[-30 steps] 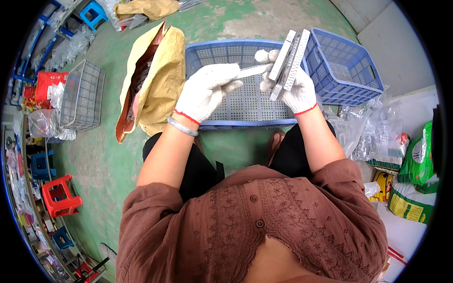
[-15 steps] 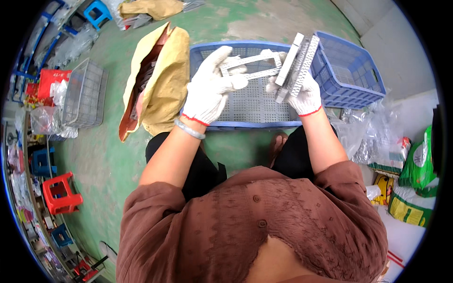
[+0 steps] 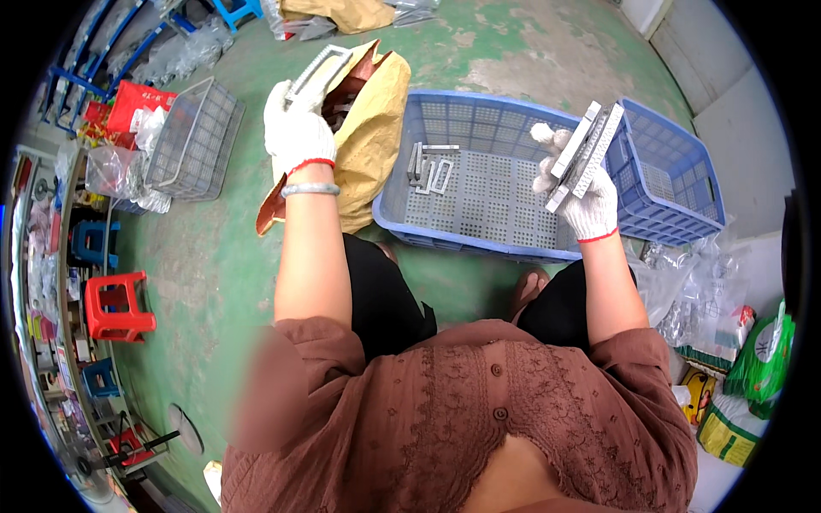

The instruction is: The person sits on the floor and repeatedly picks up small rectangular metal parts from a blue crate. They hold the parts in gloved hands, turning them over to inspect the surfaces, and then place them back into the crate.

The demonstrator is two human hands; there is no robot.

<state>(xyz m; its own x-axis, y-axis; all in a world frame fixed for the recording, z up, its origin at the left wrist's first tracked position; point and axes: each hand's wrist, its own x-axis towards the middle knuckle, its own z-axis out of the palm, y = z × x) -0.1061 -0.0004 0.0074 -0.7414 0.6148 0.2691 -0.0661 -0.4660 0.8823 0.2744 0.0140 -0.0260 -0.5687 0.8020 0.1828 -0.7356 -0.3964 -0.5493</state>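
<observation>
My left hand (image 3: 296, 130), in a white knit glove with a red cuff, grips a thin rectangular metal frame (image 3: 332, 55) by one end. It hovers at the mouth of the yellow sack (image 3: 382, 120), whose reddish-brown lining shows; dark pieces inside are only partly visible. Over the right end of a blue plastic crate (image 3: 479, 242), my gloved right hand (image 3: 590, 203) clasps a small stack of similar metal frames (image 3: 588, 154), tilted with the edges toward me. Several more grey frames (image 3: 441, 177) lie on the crate's floor at its left end.
A second blue crate (image 3: 676, 205) stands right of the first, by the wall. To the left are a grey wire-like basket (image 3: 201, 137), a red stool (image 3: 120, 308) and loaded shelves (image 3: 64, 282). Plastic bags (image 3: 684, 274) and green sacks (image 3: 761, 368) lie at right.
My left hand has carried one metal frame leftward from above the crate to the sack's mouth. My right hand still holds its stack. The view has turned left, revealing frames in the crate.
</observation>
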